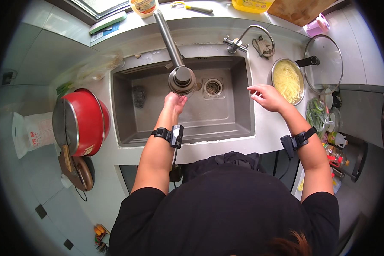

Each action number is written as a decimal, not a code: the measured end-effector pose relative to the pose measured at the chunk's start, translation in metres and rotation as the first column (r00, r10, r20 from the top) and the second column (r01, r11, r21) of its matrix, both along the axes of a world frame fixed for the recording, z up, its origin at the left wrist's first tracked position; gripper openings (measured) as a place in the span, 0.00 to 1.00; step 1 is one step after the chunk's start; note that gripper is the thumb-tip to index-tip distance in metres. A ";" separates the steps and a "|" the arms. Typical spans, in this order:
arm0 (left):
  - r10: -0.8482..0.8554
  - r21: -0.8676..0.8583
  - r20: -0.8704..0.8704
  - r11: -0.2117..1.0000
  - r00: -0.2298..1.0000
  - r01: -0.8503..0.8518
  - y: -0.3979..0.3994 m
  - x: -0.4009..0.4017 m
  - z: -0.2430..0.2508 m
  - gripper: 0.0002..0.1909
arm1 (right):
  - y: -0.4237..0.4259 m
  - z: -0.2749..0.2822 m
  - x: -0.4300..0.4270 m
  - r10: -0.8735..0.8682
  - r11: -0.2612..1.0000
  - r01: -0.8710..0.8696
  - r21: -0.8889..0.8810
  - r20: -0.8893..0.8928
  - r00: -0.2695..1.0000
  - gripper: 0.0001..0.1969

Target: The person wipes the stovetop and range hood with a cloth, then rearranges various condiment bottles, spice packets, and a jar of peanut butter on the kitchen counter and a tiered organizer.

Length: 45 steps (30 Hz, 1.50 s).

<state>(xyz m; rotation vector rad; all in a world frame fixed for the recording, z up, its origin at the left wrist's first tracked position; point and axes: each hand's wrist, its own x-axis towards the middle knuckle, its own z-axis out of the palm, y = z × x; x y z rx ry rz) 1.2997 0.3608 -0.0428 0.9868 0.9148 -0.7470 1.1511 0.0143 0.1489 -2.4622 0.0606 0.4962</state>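
Observation:
My left hand (176, 101) is under the head of the grey pull-out faucet (182, 76), over the sink (211, 112). Its palm faces up with fingers loosely apart, partly covered by the faucet head, and nothing shows in it. At the sink's right rim hovers my right hand (266, 97), fingers slightly bent and apart, with no object visible between them. Just beyond it stands a handled metal pot (271, 76) filled with pale yellow shreds (287, 81), perhaps potato. The drain strainer (213, 87) sits in the sink floor, and a dark scouring pad (139, 96) lies to the left.
A glass lid (323, 64) leans behind the pot handle. A small curved tap (235, 44) and a crumpled cloth (262, 46) are at the back right. Red basins (86, 121) stand left of the sink. A yellow-and-grey peeler (192, 7) lies on the back ledge.

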 end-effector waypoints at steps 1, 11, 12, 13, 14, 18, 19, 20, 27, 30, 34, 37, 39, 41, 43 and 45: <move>0.022 -0.016 -0.023 1.000 1.000 -0.022 -0.001 0.001 0.007 0.05 | 0.009 0.007 0.006 0.006 1.000 -0.006 0.007 0.048 0.999 0.16; -0.121 -0.149 0.391 0.970 0.912 0.192 -0.019 0.007 0.043 0.14 | 0.178 0.130 0.091 0.072 0.996 -0.084 0.008 0.449 0.890 0.43; -0.112 -0.177 0.436 0.962 0.893 0.207 -0.019 0.011 0.035 0.16 | 0.185 0.133 0.095 0.077 0.996 -0.088 0.005 0.453 0.888 0.43; -0.105 -0.204 0.478 0.952 0.872 0.227 -0.022 0.014 0.033 0.20 | 0.188 0.134 0.099 0.103 0.995 -0.094 -0.044 0.354 0.930 0.42; -0.065 -0.268 0.465 0.940 0.883 0.211 -0.025 0.016 0.031 0.21 | 0.189 0.136 0.101 0.125 0.990 -0.105 -0.092 0.249 0.960 0.41; -0.089 -0.217 0.464 0.953 0.881 0.211 -0.032 0.017 0.027 0.17 | 0.190 0.143 0.096 0.126 0.988 -0.092 -0.125 0.291 0.948 0.36; -0.081 -0.253 0.464 0.942 0.882 0.219 -0.045 0.013 0.042 0.17 | 0.185 0.139 0.093 0.109 0.988 -0.073 -0.133 0.288 0.951 0.36; -0.071 -0.288 0.462 0.931 0.884 0.225 -0.056 0.009 0.058 0.16 | 0.180 0.136 0.091 0.102 0.984 -0.050 -0.169 0.319 0.942 0.35; -0.042 -0.194 0.400 0.972 0.916 0.130 -0.059 0.002 0.101 0.09 | 0.185 0.139 0.090 0.153 0.970 -0.072 -0.234 0.347 0.925 0.33; -0.047 -0.233 0.410 0.960 0.911 0.155 -0.063 -0.001 0.117 0.10 | 0.183 0.141 0.088 0.133 0.974 -0.064 -0.218 0.321 0.938 0.33; -0.066 -0.213 0.415 0.962 0.907 0.168 -0.064 -0.004 0.118 0.13 | 0.184 0.135 0.088 0.129 0.974 -0.051 -0.220 0.355 0.926 0.34; -0.062 -0.210 0.459 0.962 0.886 0.176 -0.065 -0.007 0.114 0.15 | 0.181 0.135 0.085 0.137 0.969 -0.050 -0.244 0.356 0.924 0.37; -0.019 -0.269 0.451 0.951 0.892 0.156 -0.063 -0.007 0.111 0.14 | 0.176 0.137 0.081 0.156 0.972 -0.074 -0.225 0.376 0.913 0.42; 0.023 -0.320 0.429 0.939 0.903 0.128 -0.056 -0.004 0.107 0.13 | 0.170 0.136 0.078 0.149 0.975 -0.068 -0.210 0.398 0.905 0.43; -0.010 -0.177 0.297 0.982 0.955 0.065 -0.057 -0.004 0.112 0.11 | 0.155 0.134 0.071 0.090 0.986 -0.027 -0.164 0.392 0.916 0.44; -0.031 -0.137 0.309 0.988 0.951 0.076 -0.062 -0.009 0.120 0.08 | 0.146 0.126 0.067 0.080 0.983 -0.001 -0.181 0.426 0.901 0.43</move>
